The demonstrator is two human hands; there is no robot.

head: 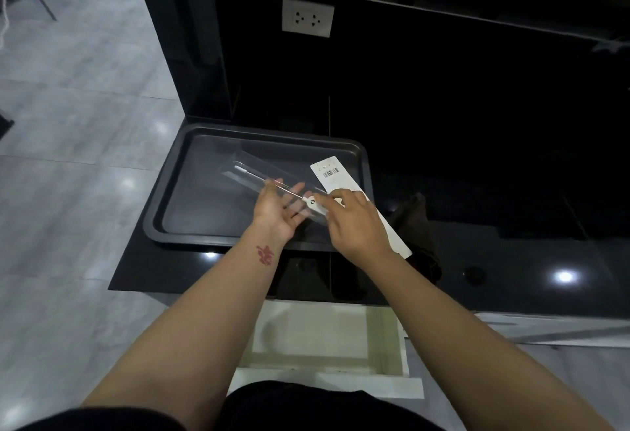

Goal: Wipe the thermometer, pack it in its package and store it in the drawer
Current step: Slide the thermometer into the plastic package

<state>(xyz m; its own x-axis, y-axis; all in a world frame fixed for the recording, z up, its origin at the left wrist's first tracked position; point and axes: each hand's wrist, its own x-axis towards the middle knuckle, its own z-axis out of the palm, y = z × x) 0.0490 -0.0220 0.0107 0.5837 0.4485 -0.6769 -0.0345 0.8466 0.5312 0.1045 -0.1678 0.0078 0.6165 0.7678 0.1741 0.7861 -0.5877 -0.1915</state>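
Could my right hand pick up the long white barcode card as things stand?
Probably yes, once freed: the long white barcode card lies just under and beside the right hand, but its grip is taken by the thin white-headed thermometer.

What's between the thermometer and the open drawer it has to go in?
Nothing visible blocks it. The right hand pinches the thermometer, partly inside the clear package on the left hand, above the tray. The drawer stands open below the counter edge; only the person's forearms overlap its corners.
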